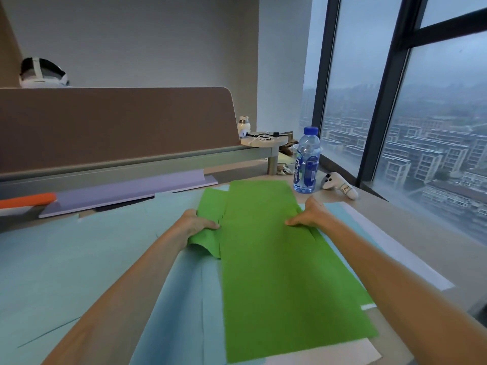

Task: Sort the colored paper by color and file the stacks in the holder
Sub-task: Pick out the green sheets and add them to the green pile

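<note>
The green paper [276, 259] lies on light blue sheets [171, 299] across the desk [395, 219]. My left hand [200, 222] grips its left edge, my right hand [308, 216] pinches its right edge. A water bottle [307, 162] stands just beyond.

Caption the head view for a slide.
Green paper held at its side edges by left hand and right hand, over light-blue sheets; water bottle stands beyond.

Matt paper on a smooth desk [395, 222], glossy plastic near its far right corner.
The green paper [276, 259] looks matt and faintly grainy, creased at its left side; the pale blue sheets [79, 259] under it are matt and smooth. The water bottle [306, 159] is clear glossy plastic; the partition [118, 122] looks like brown matt cloth.
</note>
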